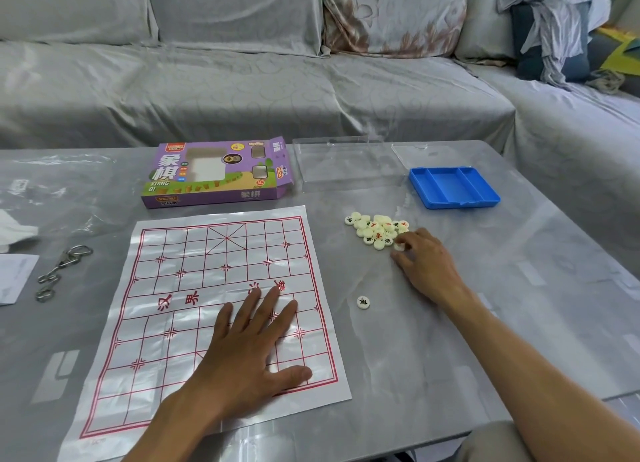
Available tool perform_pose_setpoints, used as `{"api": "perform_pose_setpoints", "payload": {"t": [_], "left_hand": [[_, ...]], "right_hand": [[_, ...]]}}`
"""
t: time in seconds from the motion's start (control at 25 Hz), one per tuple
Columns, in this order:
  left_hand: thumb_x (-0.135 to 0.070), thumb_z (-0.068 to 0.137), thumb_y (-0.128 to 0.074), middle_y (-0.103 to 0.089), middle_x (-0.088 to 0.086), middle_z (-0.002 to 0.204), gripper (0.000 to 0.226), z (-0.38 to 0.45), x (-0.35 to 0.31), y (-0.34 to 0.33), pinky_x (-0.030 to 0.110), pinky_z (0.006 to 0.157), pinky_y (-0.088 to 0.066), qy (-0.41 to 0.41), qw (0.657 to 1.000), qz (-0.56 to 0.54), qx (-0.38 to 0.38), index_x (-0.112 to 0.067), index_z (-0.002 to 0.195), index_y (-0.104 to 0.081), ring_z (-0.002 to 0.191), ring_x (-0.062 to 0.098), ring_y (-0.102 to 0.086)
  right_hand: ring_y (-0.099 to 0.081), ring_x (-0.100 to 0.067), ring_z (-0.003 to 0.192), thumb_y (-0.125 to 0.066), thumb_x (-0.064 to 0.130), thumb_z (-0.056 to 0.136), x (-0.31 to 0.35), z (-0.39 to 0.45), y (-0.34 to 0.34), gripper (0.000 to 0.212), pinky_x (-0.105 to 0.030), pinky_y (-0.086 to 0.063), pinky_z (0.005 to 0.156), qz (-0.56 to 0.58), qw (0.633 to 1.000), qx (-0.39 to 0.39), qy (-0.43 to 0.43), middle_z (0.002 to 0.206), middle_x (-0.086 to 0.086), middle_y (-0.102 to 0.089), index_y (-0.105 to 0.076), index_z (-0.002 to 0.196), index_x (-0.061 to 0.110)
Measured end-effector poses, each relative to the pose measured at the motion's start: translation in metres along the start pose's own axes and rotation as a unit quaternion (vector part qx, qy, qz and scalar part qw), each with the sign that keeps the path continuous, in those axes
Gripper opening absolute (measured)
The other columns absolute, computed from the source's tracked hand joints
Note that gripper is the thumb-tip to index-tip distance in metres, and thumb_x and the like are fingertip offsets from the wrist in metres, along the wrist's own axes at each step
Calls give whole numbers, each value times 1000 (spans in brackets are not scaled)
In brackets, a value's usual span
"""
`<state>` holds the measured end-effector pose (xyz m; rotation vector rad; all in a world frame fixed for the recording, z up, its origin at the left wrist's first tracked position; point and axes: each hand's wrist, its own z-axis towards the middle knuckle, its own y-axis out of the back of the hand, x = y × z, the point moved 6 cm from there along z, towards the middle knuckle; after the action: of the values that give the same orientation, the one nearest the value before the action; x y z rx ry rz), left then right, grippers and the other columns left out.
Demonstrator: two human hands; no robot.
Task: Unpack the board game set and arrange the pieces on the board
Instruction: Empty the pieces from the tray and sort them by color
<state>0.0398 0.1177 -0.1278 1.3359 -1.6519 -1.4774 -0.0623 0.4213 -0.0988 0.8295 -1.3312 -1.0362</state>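
Left hand [242, 351] flat on board [180, 288], right hand [424, 261] pinching piece [399, 247]

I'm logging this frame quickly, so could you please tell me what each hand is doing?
Left hand: open, pressed flat on the board sheet.
Right hand: pinching one piece at the pile's edge.

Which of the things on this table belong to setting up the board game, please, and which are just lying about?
For the job:
board sheet
pile of pieces
lone piece
purple box
blue tray
clear lid

Lying about:
metal rings
white paper
plastic wrap
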Motion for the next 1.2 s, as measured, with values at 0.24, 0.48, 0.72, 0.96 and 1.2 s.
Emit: {"api": "perform_pose_setpoints", "payload": {"t": [0.24, 0.48, 0.72, 0.96, 1.2], "left_hand": [[-95, 60, -4, 41, -21, 147, 95, 0, 1, -1, 44, 115, 19, 0, 1000, -2, -2, -54, 141, 22, 135, 8, 41], [-95, 58, -2, 42, -19, 146, 96, 0, 1, -1, 45, 115, 17, -1, 1000, 7, 2, -53, 140, 25, 135, 10, 41], [-96, 58, -2, 42, -21, 145, 94, 1, 2, -2, 43, 114, 19, -2, 1000, 3, 0, -55, 138, 24, 135, 10, 41], [-97, 55, 2, 41, -21, 147, 96, 1, 0, -1, 42, 114, 20, -4, 1000, -3, -3, -55, 139, 22, 135, 8, 42], [-97, 52, 6, 42, -20, 146, 99, 1, 0, -1, 43, 115, 18, -1, 1000, 4, 1, -54, 140, 24, 135, 9, 41]], "right_hand": [[-57, -20, 75, -55, 24, 96, -4, 2, 7, 26, -34, -43, 68, 97, 995, -9, -38, 82, -6, -66, -68, 82, 6], [-57, -10, 78, -63, 24, 91, -3, -1, 8, 12, -27, -43, 68, 99, 994, -7, -39, 86, 4, -66, -72, 86, 18], [-57, -4, 79, -69, 31, 85, 30, -16, 7, 5, -22, -48, 72, 42, 988, 131, 64, 85, 14, -62, -69, 85, 26], [-62, -13, 77, -69, 19, 80, -9, -25, 22, 4, -32, -56, 74, 40, 978, 198, -51, 81, 5, -66, -68, 76, 21], [-52, -20, 111, -51, 22, 97, -17, 2, 16, 33, -35, -43, 97, -1, 1000, 13, -1, 131, 3, -53, -55, 129, 24]]}}
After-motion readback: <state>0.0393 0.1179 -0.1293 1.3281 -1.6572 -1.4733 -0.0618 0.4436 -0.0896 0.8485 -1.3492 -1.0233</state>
